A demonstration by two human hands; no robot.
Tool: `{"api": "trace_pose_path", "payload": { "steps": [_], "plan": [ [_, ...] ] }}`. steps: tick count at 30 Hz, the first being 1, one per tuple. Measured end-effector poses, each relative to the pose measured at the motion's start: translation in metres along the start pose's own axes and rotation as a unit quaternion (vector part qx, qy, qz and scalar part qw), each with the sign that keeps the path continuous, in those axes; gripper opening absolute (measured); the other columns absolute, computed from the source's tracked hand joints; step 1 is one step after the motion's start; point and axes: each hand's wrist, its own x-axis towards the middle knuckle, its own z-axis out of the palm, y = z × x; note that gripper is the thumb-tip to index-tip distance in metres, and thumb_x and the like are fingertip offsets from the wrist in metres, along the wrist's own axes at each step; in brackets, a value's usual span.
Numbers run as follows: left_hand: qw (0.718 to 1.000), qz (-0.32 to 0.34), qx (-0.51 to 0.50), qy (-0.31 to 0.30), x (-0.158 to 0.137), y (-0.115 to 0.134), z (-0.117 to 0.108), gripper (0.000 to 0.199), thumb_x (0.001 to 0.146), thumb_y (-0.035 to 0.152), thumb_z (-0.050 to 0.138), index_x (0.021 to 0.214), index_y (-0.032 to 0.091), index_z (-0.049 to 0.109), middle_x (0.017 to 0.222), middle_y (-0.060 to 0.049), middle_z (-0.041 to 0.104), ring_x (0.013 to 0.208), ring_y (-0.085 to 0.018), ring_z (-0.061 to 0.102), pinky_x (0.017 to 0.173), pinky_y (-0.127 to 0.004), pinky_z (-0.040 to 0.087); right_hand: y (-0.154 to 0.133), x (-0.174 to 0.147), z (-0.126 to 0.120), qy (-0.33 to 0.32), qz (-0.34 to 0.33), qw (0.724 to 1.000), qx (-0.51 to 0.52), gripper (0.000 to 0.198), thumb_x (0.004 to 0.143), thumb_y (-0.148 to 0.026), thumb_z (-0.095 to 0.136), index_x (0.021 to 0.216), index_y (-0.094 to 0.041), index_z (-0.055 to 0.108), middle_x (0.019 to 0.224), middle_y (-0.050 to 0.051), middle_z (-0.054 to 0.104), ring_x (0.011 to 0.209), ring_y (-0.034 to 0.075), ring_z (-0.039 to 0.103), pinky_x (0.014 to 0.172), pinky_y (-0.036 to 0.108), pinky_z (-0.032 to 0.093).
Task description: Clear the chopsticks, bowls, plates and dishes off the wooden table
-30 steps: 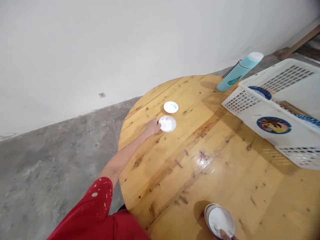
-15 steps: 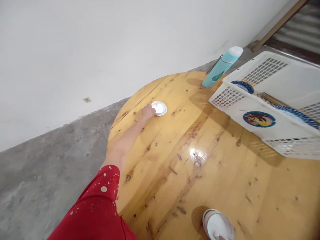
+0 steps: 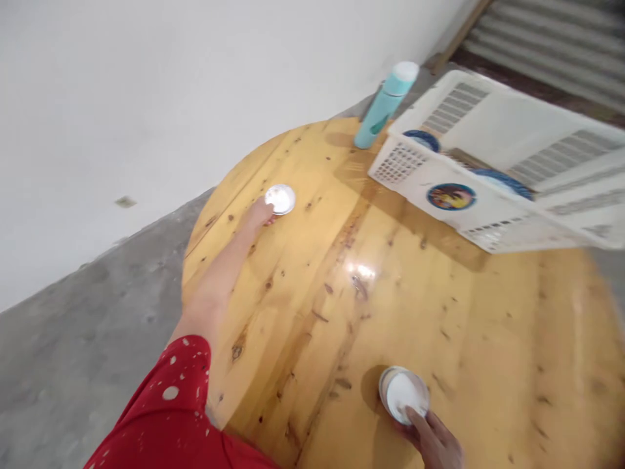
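Note:
My left hand [image 3: 262, 212], at the end of an outstretched arm in a red sleeve, is closed on the near-left rim of a small round white dish [image 3: 282, 199] near the table's far left edge. Down at the bottom right, my right hand [image 3: 432, 435] grips a round white bowl [image 3: 404, 393], with the thumb over its rim and the other fingers partly hidden below. The bowl's rim looks doubled, and I cannot tell whether two are stacked. Both hands are slightly blurred.
A white plastic basket [image 3: 481, 231] with blue-rimmed plates [image 3: 505, 182] inside stands at the right on the round wooden table [image 3: 317, 312]. Beside its left corner is an upright turquoise bottle [image 3: 383, 107]. A white wall [image 3: 146, 85] rises behind the table.
The view has shifted right and down, so things appear further left and higher. My right hand now shows at the bowl. My left hand remains on the dish.

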Motion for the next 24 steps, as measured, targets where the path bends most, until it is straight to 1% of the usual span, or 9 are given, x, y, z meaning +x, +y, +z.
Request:
{"api": "trace_pose_path", "payload": {
  "steps": [3,6,8,10,13,14,18,21,24],
  "plan": [
    [1.000,0.012,-0.021,-0.005,-0.006,0.013,0.003,0.015,0.100,0.018,0.045,0.107,0.012,0.057,0.056,0.003,0.057,0.066,-0.016,0.067,0.076,-0.034,0.058,-0.011,-0.007,0.013,0.002,0.006,0.998,0.070,0.044,0.051,-0.050,0.079,0.074,-0.014,0.068,0.065,0.005,0.067,0.058,0.022,0.066,0.058,0.033,0.059],
    [0.999,0.029,-0.029,-0.012,-0.015,0.019,0.005,0.018,0.098,0.021,0.047,0.110,0.012,0.058,0.053,0.003,0.053,0.069,-0.020,0.068,0.073,-0.039,0.059,-0.017,-0.009,0.024,0.005,0.005,0.995,0.102,0.043,0.049,-0.050,0.077,0.071,-0.014,0.066,0.058,0.004,0.063,0.053,0.021,0.064,0.055,0.033,0.057],
    [0.998,0.041,-0.022,-0.032,-0.030,0.015,0.008,0.019,0.096,0.015,0.045,0.109,0.013,0.058,0.055,0.003,0.054,0.068,-0.019,0.069,0.075,-0.038,0.059,-0.018,-0.012,0.029,0.032,-0.004,0.993,0.117,0.041,0.049,-0.049,0.074,0.070,-0.014,0.065,0.058,0.003,0.063,0.050,0.020,0.062,0.053,0.033,0.056],
    [0.997,0.054,-0.007,-0.061,-0.053,0.005,0.013,0.024,0.093,0.008,0.043,0.109,0.013,0.059,0.062,0.002,0.059,0.068,-0.015,0.068,0.077,-0.035,0.059,-0.016,-0.015,0.032,0.060,-0.022,0.990,0.122,0.038,0.049,-0.045,0.072,0.070,-0.014,0.065,0.059,0.002,0.062,0.050,0.017,0.060,0.050,0.030,0.054],
    [0.990,0.073,0.018,-0.118,-0.100,-0.016,0.030,0.030,0.091,0.010,0.046,0.116,0.016,0.060,0.078,-0.001,0.068,0.075,-0.013,0.070,0.077,-0.029,0.059,-0.007,-0.013,0.037,0.065,-0.015,0.988,0.142,0.034,0.050,-0.041,0.070,0.071,-0.015,0.063,0.059,0.001,0.062,0.050,0.015,0.060,0.047,0.026,0.053],
    [0.987,0.077,0.024,-0.138,-0.118,-0.022,0.037,0.032,0.090,0.011,0.047,0.118,0.016,0.061,0.080,-0.002,0.069,0.076,-0.014,0.071,0.075,-0.028,0.059,-0.003,-0.011,0.038,0.060,-0.011,0.986,0.155,0.034,0.051,-0.039,0.070,0.074,-0.015,0.063,0.062,0.001,0.064,0.051,0.015,0.061,0.048,0.026,0.054],
    [0.959,0.101,0.049,-0.261,-0.201,-0.033,0.066,0.040,0.088,0.010,0.044,0.124,0.013,0.060,0.083,-0.005,0.069,0.075,-0.016,0.072,0.072,-0.029,0.058,0.007,-0.006,0.043,0.044,-0.010,0.983,0.176,0.030,0.057,-0.035,0.071,0.078,-0.016,0.061,0.064,0.002,0.064,0.052,0.016,0.063,0.049,0.027,0.056],
    [0.930,0.117,0.077,-0.339,-0.261,-0.037,0.091,0.036,0.091,0.015,0.045,0.123,0.015,0.059,0.090,-0.007,0.070,0.071,-0.015,0.070,0.070,-0.029,0.058,0.009,-0.009,0.043,0.027,-0.028,0.982,0.184,0.031,0.060,-0.035,0.072,0.081,-0.016,0.061,0.064,0.002,0.065,0.053,0.017,0.064,0.050,0.029,0.058],
    [0.910,0.140,0.092,-0.379,-0.304,-0.043,0.118,0.026,0.092,0.017,0.045,0.113,0.016,0.059,0.092,-0.007,0.071,0.068,-0.014,0.069,0.068,-0.027,0.057,0.009,-0.012,0.043,0.009,-0.046,0.980,0.193,0.035,0.060,-0.037,0.073,0.084,-0.014,0.063,0.066,0.003,0.066,0.052,0.016,0.064,0.051,0.029,0.059]
  ]
}}
